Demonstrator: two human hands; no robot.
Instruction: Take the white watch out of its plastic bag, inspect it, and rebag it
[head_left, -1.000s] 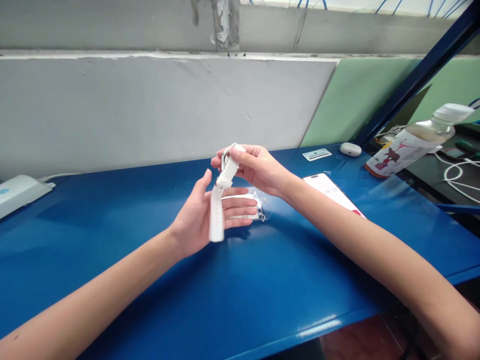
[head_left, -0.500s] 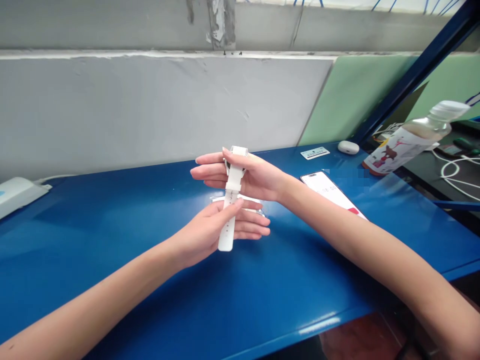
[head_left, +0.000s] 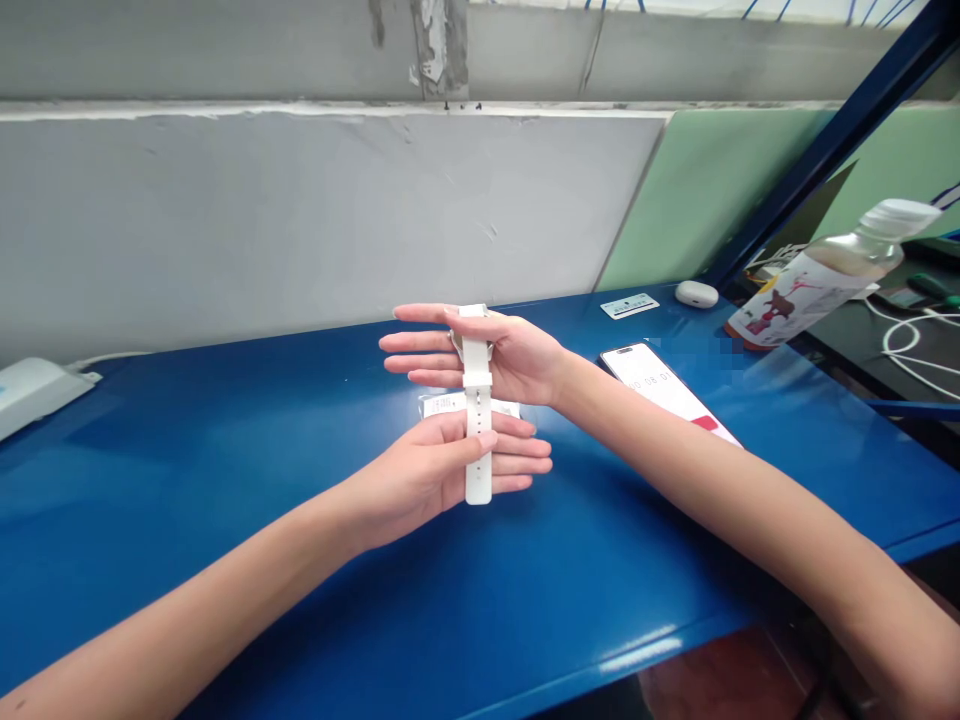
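The right hand (head_left: 514, 355) pins the case of a white watch (head_left: 477, 395) under its thumb, its other fingers spread straight toward nine o'clock. The strap (head_left: 478, 482) hangs toward six o'clock, where the left hand (head_left: 439, 472) pinches it between thumb and flat fingers above the blue table (head_left: 225, 470). A phone (head_left: 664, 388) lies at three o'clock.

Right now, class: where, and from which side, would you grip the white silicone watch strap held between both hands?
Probably the middle of the white silicone watch strap, between the right hand pinning its top and the left hand pinching lower. It stands upright, flat face toward the camera, so pinch its edges from the near side.
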